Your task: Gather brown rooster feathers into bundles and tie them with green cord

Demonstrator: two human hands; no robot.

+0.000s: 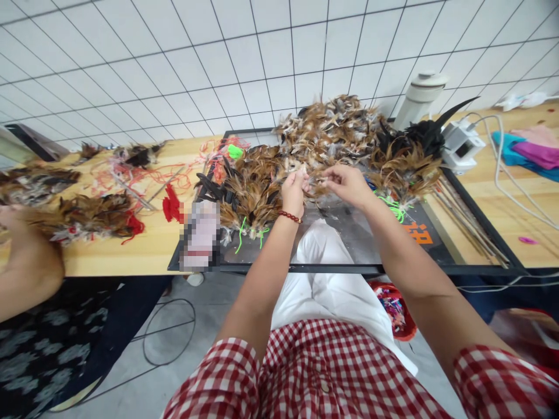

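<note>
My left hand (296, 191), with a beaded bracelet on the wrist, is closed in a pinch over the glass-topped frame (345, 233). Small brown feathers show at its fingertips. Just to the right, my right hand (349, 184) pinches a thin brown feather (322, 181) between thumb and forefinger. The fingertips of the two hands are a short way apart. Behind them lies a large heap of loose brown feathers (336, 128). Left of my hands is a feather bundle (253, 186) with green ties; another feather bundle (406, 166) with black plumes lies to the right.
A co-worker's arm (26, 256) reaches onto more feathers (91, 215) at left. Red string (172, 203), a pixelated flat item (201, 235), thin sticks (471, 224), a white charger (463, 142) with cables and a pale bottle (419, 99) surround the frame. A red basket (408, 334) is below.
</note>
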